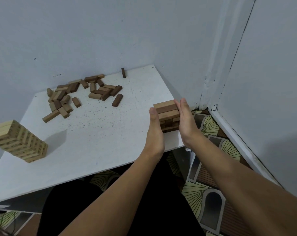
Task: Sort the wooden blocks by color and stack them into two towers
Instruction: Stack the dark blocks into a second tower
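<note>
Brown tower (168,114) — short, squared

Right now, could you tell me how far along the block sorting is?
The light tower on the table's left looks built up tall. In hand: the left hand and right hand press flat against the shorter dark tower, squaring it. Left: the loose pile by the wall, dark with some lighter pieces, plus one stray dark block.
</note>
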`<state>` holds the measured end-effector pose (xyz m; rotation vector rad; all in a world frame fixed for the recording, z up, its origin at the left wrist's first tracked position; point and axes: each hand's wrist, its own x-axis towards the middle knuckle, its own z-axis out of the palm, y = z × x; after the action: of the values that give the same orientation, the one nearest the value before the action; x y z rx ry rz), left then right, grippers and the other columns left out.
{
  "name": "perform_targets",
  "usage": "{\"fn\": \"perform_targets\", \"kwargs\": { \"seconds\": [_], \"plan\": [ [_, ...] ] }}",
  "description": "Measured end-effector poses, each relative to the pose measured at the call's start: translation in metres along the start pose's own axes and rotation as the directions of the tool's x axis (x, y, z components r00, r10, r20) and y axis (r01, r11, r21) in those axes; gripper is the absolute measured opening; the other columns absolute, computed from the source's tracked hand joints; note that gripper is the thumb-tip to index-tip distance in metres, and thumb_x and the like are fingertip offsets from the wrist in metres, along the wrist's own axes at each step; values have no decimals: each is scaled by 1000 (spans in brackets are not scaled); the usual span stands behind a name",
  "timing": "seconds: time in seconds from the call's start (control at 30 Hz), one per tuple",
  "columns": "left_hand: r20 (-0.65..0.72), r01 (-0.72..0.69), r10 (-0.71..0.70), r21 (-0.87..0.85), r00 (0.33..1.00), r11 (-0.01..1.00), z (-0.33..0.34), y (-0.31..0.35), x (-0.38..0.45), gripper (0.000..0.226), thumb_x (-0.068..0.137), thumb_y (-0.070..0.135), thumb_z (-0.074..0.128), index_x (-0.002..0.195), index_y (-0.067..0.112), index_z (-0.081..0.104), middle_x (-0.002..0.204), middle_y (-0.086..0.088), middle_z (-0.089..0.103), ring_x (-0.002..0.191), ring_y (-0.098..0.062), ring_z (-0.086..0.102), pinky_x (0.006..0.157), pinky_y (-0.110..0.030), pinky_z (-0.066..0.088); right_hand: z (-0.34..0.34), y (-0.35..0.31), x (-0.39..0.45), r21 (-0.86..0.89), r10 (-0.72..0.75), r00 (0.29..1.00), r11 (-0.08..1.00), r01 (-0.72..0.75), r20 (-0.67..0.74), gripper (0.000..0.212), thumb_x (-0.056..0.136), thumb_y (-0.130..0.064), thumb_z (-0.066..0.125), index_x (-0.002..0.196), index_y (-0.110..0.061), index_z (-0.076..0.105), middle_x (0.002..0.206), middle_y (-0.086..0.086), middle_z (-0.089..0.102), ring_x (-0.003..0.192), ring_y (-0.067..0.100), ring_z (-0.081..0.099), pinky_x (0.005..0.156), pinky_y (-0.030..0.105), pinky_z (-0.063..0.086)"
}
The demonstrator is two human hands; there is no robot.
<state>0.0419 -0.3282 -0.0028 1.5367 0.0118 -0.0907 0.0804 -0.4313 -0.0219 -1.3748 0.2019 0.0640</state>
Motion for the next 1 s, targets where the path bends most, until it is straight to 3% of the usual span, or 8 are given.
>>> {"fn": "perform_targets", "kwargs": {
  "seconds": [0.07,0.17,0.27,0.33,0.43,0.57,0.7,1.0],
  "plan": [
    [-2,18,-18,0,1000,1000,0,0,0,106,76,100,19,149,31,53,141,6,63,134,-8,55,123,-44,34,-1,-1,-1,21,-3,1000,1000,3,5,52,109,-56,17,135,-32,56,128,-7,66,121,4,59,108,29,41],
    [0,50,-50,3,999,999,-2,0,0,99,82,96,17,147,32,55,140,8,64,132,-5,56,123,-42,34,-3,-2,0,43,-22,1000,999,22,-5,53,110,-52,17,113,-31,66,101,-19,75,99,-7,67,93,21,49],
    [-30,40,-41,-8,999,999,-7,12,2,64,99,74,6,144,46,43,134,29,53,123,12,53,119,-27,26,0,-11,0,-5,-33,999,999,33,-44,64,106,-64,19,149,-28,48,140,-7,60,133,9,53,120,44,36],
    [-101,52,-50,16,994,999,-21,20,10,73,100,73,9,160,36,28,145,24,41,138,0,41,122,-31,21,1,-23,4,-94,-58,998,994,55,-29,65,104,-68,18,152,-32,44,153,-2,47,145,15,39,125,49,24],
    [-216,33,20,242,976,970,-67,25,38,69,104,68,32,161,29,28,164,3,34,149,-16,34,125,-46,25,9,-51,18,-261,-139,990,956,133,-6,52,109,-55,24,145,-30,52,150,-3,49,143,15,39,123,46,26],
    [-245,17,114,479,963,878,-136,39,68,38,108,39,49,141,22,55,135,2,56,125,-16,54,106,-39,46,33,-84,45,-552,-203,976,805,215,85,45,107,-50,35,132,-22,59,138,6,56,129,21,51,104,38,41],
    [-289,99,112,625,951,774,-197,41,80,36,107,36,54,136,19,64,122,0,64,113,-19,60,96,-34,48,83,-91,68,-793,-148,956,534,292,252,42,103,-55,39,135,-35,57,141,5,50,134,28,44,109,46,41],
    [-265,119,69,630,962,768,-254,13,108,44,101,46,63,143,32,61,99,7,62,103,-16,62,94,-31,47,184,-25,104,-915,42,953,296,275,300,51,108,-42,39,158,-34,32,152,13,36,137,36,37,101,46,40]
  ]
}}
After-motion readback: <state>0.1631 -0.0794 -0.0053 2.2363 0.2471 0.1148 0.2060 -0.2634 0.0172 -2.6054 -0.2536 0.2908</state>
